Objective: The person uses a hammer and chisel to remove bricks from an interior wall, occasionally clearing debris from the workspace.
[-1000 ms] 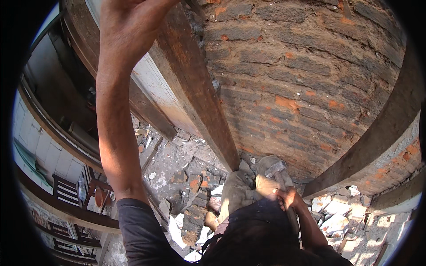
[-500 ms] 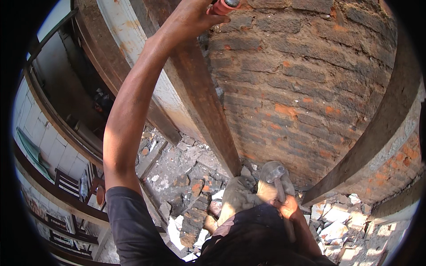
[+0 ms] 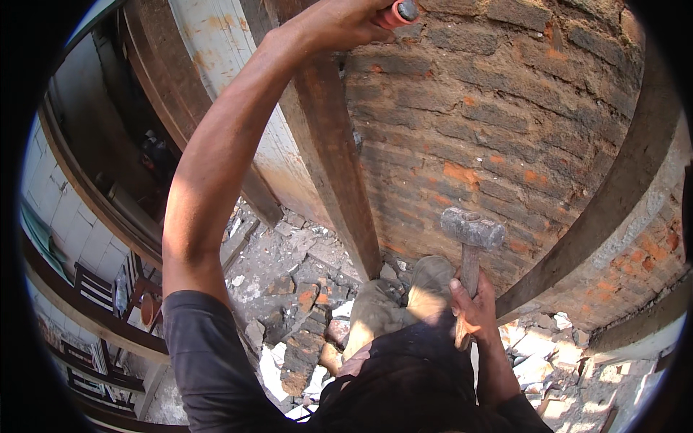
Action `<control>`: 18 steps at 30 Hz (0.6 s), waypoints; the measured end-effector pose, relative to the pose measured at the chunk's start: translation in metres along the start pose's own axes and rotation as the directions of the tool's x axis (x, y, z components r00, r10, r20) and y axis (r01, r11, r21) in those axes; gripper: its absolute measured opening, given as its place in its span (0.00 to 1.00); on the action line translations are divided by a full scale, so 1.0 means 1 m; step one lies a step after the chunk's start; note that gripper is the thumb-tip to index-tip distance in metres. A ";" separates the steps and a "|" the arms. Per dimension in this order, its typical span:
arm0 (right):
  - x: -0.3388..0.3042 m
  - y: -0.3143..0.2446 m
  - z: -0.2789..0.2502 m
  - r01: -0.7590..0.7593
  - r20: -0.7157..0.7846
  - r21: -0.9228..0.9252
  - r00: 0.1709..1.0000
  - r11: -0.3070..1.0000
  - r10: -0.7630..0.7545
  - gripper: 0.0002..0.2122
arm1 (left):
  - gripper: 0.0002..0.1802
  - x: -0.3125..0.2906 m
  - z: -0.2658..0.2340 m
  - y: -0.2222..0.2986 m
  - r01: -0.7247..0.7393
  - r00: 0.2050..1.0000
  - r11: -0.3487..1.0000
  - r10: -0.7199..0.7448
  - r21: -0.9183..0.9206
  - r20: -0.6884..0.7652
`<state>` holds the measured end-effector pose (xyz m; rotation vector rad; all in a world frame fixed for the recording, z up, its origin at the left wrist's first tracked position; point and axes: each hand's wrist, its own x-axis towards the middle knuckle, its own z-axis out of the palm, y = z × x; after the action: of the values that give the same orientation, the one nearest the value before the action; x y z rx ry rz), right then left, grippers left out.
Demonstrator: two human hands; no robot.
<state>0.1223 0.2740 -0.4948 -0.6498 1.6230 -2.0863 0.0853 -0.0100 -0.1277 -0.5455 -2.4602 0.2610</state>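
Note:
At the top of the view my left hand [image 3: 361, 23] is closed around a red-gripped chisel [image 3: 399, 14]. Its blunt metal end shows, while the rest of it is hidden by the hand or out of frame. The hand is up against the brick wall [image 3: 498, 130], whose rough, dark bricks have orange chipped patches. Lower right, my right hand [image 3: 476, 307] grips the wooden handle of a club hammer [image 3: 473, 228]. The hammer's grey steel head points up and stands in front of the wall, apart from the chisel.
A wooden post [image 3: 328, 159] stands left of the wall, and a dark beam [image 3: 613, 195] curves along the right. Broken bricks and rubble [image 3: 307, 339] cover the floor around my legs. A wooden chair [image 3: 97, 289] is at the left.
My right hand has raised the hammer from over my leg to in front of the wall. My left hand has shifted slightly right with the chisel.

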 end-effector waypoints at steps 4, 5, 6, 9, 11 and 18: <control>0.011 -0.015 -0.003 0.151 -0.094 -0.066 0.983 0.986 -0.156 0.10 | 0.13 0.003 -0.010 0.014 0.140 0.989 0.989 -0.138 -0.048 0.048; 0.013 -0.033 0.001 0.191 -0.120 -0.068 0.973 0.979 -0.198 0.10 | 0.13 0.002 -0.008 0.013 0.076 0.996 0.995 -0.074 -0.060 0.040; 0.016 -0.052 0.006 0.228 -0.143 -0.068 0.961 0.971 -0.235 0.10 | 0.13 0.000 -0.006 0.009 0.017 0.999 0.997 -0.014 -0.070 0.036; 0.029 -0.120 0.018 0.567 -0.277 0.023 0.795 0.824 -0.539 0.09 | 0.14 0.004 0.009 -0.007 -0.073 0.997 0.994 0.073 -0.077 -0.007; 0.041 -0.173 0.025 0.783 -0.338 0.103 0.608 0.614 -0.718 0.09 | 0.13 0.011 0.014 -0.009 -0.040 0.999 0.997 0.041 -0.067 0.015; 0.121 -0.220 0.078 0.888 -0.487 0.089 0.434 0.451 -0.758 0.12 | 0.12 0.025 0.010 -0.002 -0.028 1.000 0.999 0.028 -0.024 0.012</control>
<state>0.0625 0.1932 -0.2519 -1.1641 1.0812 -3.3331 0.0603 -0.0013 -0.1223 -0.5900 -2.4723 0.2477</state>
